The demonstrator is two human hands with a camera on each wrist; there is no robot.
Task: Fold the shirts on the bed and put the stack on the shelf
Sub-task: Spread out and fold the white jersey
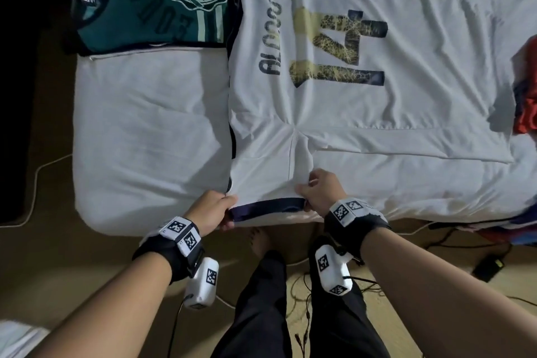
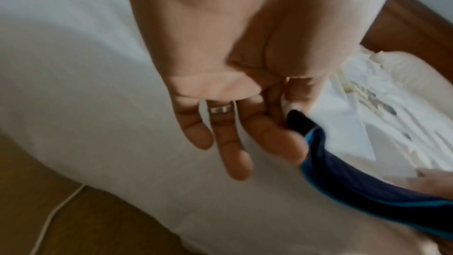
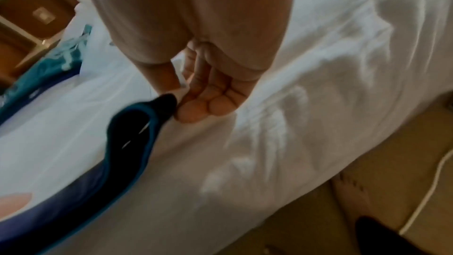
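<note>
A white jersey (image 1: pixel 334 113) with a dark "14" print lies spread flat on the bed, its sleeve hanging toward me at the near edge. The sleeve's navy cuff (image 1: pixel 267 208) is stretched between my two hands. My left hand (image 1: pixel 216 209) pinches the cuff's left end (image 2: pixel 297 118) with thumb and forefinger, the other fingers loose. My right hand (image 1: pixel 315 193) pinches the right end (image 3: pixel 169 102), fingers curled. A folded green shirt (image 1: pixel 154 0) with a round crest lies at the bed's far left.
The white bed (image 1: pixel 145 139) fills the middle; its near edge is at my knees. Red and blue clothing (image 1: pixel 526 102) sits at the right edge. White cables (image 1: pixel 35 183) and dark cables (image 1: pixel 453 235) run over the tan floor. My legs (image 1: pixel 279 299) stand below.
</note>
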